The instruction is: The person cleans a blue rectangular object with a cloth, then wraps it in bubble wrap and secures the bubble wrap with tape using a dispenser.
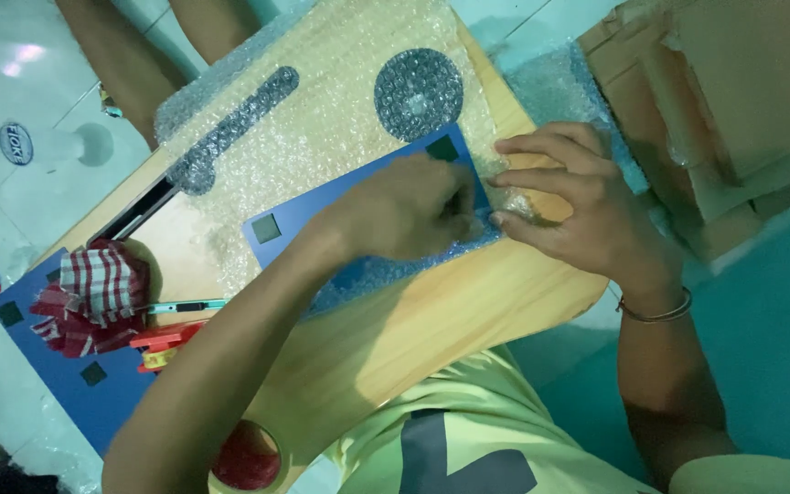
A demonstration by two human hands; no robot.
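A blue flat panel (349, 187) with dark square pads lies on a wooden table (468, 302), partly under a sheet of bubble wrap (322, 119). My left hand (409, 210) rests on the panel's right end, fingers curled and pinching at its edge. My right hand (569, 197) meets it from the right, fingertips pressing the bubble wrap against that same edge. Through the wrap show a dark round disc (419, 93) and a dark long strip (235, 128).
A red-and-white checked cloth (98, 293) lies at the table's left, beside a teal-handled cutter (185, 306) and a red tool (165, 340). A tape roll (249, 457) sits near the front edge. A cardboard box (733, 101) stands at right. A second blue panel (75, 384) lies lower left.
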